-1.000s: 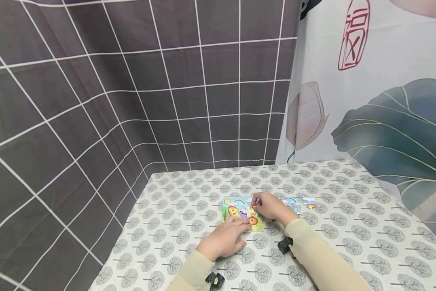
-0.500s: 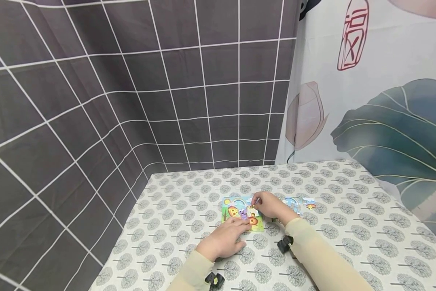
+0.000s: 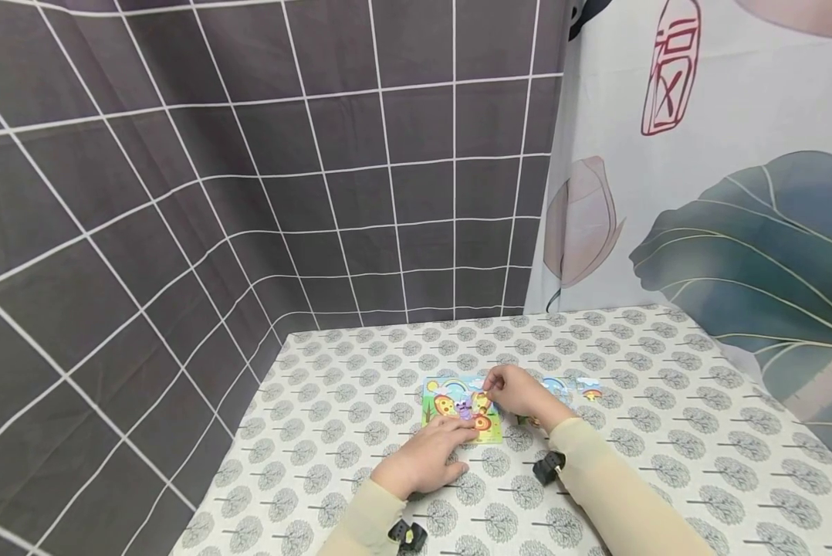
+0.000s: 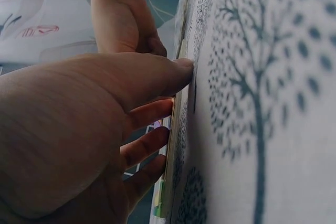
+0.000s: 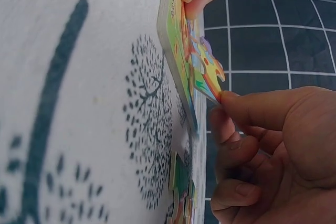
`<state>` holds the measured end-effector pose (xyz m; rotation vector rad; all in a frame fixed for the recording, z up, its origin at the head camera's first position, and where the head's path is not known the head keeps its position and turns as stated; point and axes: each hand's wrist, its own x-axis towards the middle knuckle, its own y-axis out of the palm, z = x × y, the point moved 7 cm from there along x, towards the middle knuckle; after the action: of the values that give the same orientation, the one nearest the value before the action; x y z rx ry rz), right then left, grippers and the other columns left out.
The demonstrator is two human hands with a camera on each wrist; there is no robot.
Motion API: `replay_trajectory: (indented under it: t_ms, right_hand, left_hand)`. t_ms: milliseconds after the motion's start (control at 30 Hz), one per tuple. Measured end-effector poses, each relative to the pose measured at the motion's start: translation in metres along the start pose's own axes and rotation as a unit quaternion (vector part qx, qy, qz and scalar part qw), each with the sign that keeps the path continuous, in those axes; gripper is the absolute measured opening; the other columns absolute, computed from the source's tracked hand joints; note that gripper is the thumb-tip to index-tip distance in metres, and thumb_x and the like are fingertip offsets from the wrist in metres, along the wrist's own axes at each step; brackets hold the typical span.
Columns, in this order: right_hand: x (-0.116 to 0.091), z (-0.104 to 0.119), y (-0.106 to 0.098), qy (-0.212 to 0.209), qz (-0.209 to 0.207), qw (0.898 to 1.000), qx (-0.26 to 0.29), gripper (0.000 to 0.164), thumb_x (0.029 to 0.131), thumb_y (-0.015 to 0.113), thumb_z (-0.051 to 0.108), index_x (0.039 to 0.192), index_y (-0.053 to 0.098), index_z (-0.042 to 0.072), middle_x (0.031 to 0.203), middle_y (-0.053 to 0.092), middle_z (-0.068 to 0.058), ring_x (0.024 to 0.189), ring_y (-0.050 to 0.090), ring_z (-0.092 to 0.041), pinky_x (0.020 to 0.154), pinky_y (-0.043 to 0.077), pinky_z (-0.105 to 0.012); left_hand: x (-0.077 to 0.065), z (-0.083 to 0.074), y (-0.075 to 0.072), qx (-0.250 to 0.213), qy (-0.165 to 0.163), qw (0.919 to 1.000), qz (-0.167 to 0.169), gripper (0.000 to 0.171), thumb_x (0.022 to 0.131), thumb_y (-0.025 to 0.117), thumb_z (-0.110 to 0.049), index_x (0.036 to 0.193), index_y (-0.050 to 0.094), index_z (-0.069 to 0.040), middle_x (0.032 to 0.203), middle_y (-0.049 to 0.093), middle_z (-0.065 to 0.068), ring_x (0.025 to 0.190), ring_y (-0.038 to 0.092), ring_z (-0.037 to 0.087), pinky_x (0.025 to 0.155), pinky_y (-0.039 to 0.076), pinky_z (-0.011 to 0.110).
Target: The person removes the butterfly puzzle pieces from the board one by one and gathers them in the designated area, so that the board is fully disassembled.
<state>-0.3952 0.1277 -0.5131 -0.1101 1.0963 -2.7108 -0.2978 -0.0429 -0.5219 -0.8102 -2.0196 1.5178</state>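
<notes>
A jigsaw puzzle board point(image 3: 430, 417) with a printed butterfly picture lies on the table. My left hand point(image 3: 426, 455) rests its extended fingers on the board's lower part; in the left wrist view the thumb point(image 4: 181, 69) reaches to the near side. Between thumb and index finger, my right hand point(image 3: 516, 390) pinches a puzzle piece point(image 5: 209, 69) by its edge. That piece, yellow and orange with a bit of green, is tilted over the board's right part. Its far end meets or nearly meets the board; contact cannot be made out.
Loose puzzle pieces point(image 3: 556, 384) lie right of the board, partly hidden by my right hand, with another piece point(image 3: 590, 391) farther right. A tree-patterned cloth point(image 3: 360, 386) covers the table. A dark gridded curtain point(image 3: 423, 193) hangs behind, and a white floral curtain point(image 3: 596, 232) at right.
The pinched piece has changed its tilt, and its yellow-orange print now shows over the spot that looked pale half a second ago. My right hand shifted slightly; the left stayed put.
</notes>
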Motion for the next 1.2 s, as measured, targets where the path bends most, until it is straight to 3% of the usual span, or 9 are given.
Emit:
replay_trajectory:
  t_ms: [300, 467, 667, 1067, 1200]
  right_hand:
    - [-0.003, -0.004, -0.005, 0.008, -0.003, 1.000, 0.019, 0.007, 0.092, 0.072, 0.003, 0.091, 0.069, 0.009, 0.080, 0.060, -0.004, 0.069, 0.056, -0.019, 0.057, 0.052, -0.031]
    - [-0.004, -0.006, -0.010, -0.013, -0.003, 1.000, 0.021, 0.008, 0.092, 0.072, 0.003, 0.091, 0.069, 0.011, 0.080, 0.061, -0.002, 0.070, 0.056, -0.018, 0.059, 0.051, -0.029]
    - [-0.010, -0.009, -0.019, -0.040, -0.002, 0.999, 0.027, 0.003, 0.093, 0.072, 0.007, 0.094, 0.069, 0.006, 0.082, 0.062, -0.002, 0.074, 0.056, -0.018, 0.063, 0.052, -0.030]
    - [-0.025, -0.025, -0.036, -0.024, -0.009, 0.999, 0.035, 0.003, 0.095, 0.072, 0.008, 0.096, 0.070, 0.008, 0.085, 0.065, -0.003, 0.079, 0.060, -0.019, 0.076, 0.053, -0.037]
    - [-0.029, -0.032, -0.042, -0.018, -0.010, 0.999, 0.033, 0.006, 0.096, 0.073, 0.012, 0.096, 0.069, 0.007, 0.086, 0.064, -0.003, 0.078, 0.059, -0.020, 0.074, 0.051, -0.037]
  left_hand:
    - [0.000, 0.000, -0.001, -0.007, 0.002, 0.9999, -0.012, 0.060, 0.098, 0.073, -0.030, 0.153, 0.055, -0.020, 0.160, 0.047, -0.007, 0.149, 0.039, 0.020, 0.125, 0.032, 0.047]
    - [0.000, 0.001, -0.001, -0.016, -0.006, 0.9998, -0.010, 0.061, 0.097, 0.074, -0.030, 0.154, 0.053, -0.022, 0.160, 0.046, -0.007, 0.151, 0.036, 0.021, 0.127, 0.027, 0.051]
    - [0.000, 0.001, 0.000, -0.016, -0.006, 0.9998, -0.012, 0.061, 0.097, 0.074, -0.031, 0.154, 0.053, -0.023, 0.158, 0.047, -0.009, 0.149, 0.038, 0.019, 0.126, 0.030, 0.048]
    - [0.000, 0.002, -0.001, -0.014, -0.010, 0.9998, -0.011, 0.059, 0.098, 0.074, -0.032, 0.153, 0.055, -0.022, 0.158, 0.047, -0.010, 0.149, 0.038, 0.018, 0.125, 0.033, 0.046]
    - [0.000, 0.001, -0.001, -0.014, -0.008, 0.9998, -0.010, 0.059, 0.098, 0.074, -0.032, 0.153, 0.055, -0.022, 0.157, 0.048, -0.010, 0.148, 0.039, 0.018, 0.124, 0.034, 0.045]
